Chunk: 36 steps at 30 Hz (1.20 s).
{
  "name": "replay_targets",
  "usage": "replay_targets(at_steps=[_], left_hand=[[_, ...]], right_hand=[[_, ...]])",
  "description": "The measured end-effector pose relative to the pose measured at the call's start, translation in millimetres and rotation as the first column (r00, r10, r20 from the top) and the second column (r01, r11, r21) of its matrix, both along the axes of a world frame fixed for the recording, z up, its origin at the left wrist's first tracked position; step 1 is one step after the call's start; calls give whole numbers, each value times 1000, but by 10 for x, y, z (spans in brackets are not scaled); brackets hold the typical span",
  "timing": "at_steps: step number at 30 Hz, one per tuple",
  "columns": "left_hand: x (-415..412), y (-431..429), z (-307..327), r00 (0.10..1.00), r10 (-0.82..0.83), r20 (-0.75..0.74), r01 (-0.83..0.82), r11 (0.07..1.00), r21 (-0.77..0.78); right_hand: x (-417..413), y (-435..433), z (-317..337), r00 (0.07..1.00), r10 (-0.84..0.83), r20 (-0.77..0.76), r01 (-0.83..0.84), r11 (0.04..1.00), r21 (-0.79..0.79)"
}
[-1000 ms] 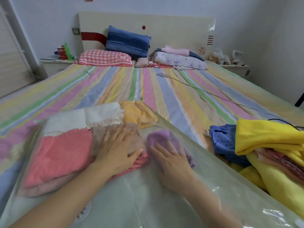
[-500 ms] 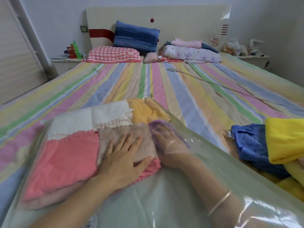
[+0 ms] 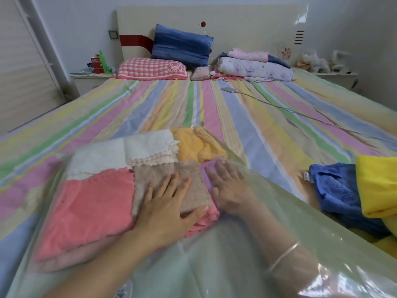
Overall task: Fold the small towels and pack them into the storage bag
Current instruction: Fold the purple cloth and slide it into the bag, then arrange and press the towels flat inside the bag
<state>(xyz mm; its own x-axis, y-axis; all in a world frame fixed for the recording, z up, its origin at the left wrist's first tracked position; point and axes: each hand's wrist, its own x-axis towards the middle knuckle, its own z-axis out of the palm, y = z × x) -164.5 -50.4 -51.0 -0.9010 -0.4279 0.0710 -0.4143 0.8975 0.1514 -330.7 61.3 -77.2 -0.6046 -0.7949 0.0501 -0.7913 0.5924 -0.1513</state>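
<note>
A clear plastic storage bag (image 3: 300,229) lies on the striped bed and holds several folded small towels: pink (image 3: 90,211), beige (image 3: 189,181), white (image 3: 120,153), orange (image 3: 197,145) and purple (image 3: 209,168). My left hand (image 3: 165,214) rests flat, fingers spread, on top of the bag over the beige towel. My right hand (image 3: 229,188) is inside the bag, seen through the plastic, fingers straight, pressing on the purple towel beside the beige one.
A blue towel (image 3: 339,194) and a yellow towel (image 3: 380,186) are piled at the right. Pillows (image 3: 180,47) and folded bedding (image 3: 255,65) lie at the headboard. A cable (image 3: 300,114) runs across the bed. A nightstand (image 3: 86,79) stands at the left.
My right hand has pushed the purple towel deeper into the bag, next to the beige and orange towels. My left hand stayed pressing on the beige towel. The camera view shifted left.
</note>
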Motion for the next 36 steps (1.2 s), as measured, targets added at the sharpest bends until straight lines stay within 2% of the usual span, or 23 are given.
replay_targets(at_steps=[3,6,8,10,12,16,20,23,25,28,31,32,34,36], left_hand=[[-1,5,-5,1000,-8,8,8,1000,-16],[51,6,61,997,-43,-68,41,999,-20],[95,40,101,966,-124,-226,112,991,-67],[142,157,107,894,-186,-406,169,983,-78],[148,388,124,852,-212,-479,218,975,-43],[131,1064,251,813,-288,-506,342,939,15],[82,1571,333,822,-308,-480,420,896,145],[64,1872,374,822,-331,-463,466,859,213],[45,1958,371,836,-324,-443,457,858,236],[24,1971,347,858,-305,-414,426,872,240],[19,1976,328,873,-312,-374,417,876,244],[14,1989,324,875,-316,-366,417,876,241],[3,2023,319,877,-320,-359,417,877,238],[-5,2053,326,881,-312,-355,411,877,248]], right_hand=[[-24,-60,17,999,-29,19,29,1000,-11],[39,16,33,998,-62,-29,64,995,77],[145,179,64,999,-36,-24,36,999,16],[337,447,101,999,-28,-37,27,999,-30],[592,792,128,999,-22,-45,23,1000,11],[1093,1683,303,999,-33,27,27,984,176],[1292,2421,397,1000,17,-1,-17,995,100],[1533,2987,605,976,-8,218,-8,998,69],[1679,3246,899,958,-70,278,63,997,36],[1705,3422,1254,945,-300,130,302,953,9],[1551,3448,1334,847,-521,-105,508,852,-126],[1449,3445,1321,815,-554,-172,516,827,-222],[1186,3397,1233,800,-524,-292,424,838,-344],[922,3283,1182,792,-453,-409,324,880,-348]])
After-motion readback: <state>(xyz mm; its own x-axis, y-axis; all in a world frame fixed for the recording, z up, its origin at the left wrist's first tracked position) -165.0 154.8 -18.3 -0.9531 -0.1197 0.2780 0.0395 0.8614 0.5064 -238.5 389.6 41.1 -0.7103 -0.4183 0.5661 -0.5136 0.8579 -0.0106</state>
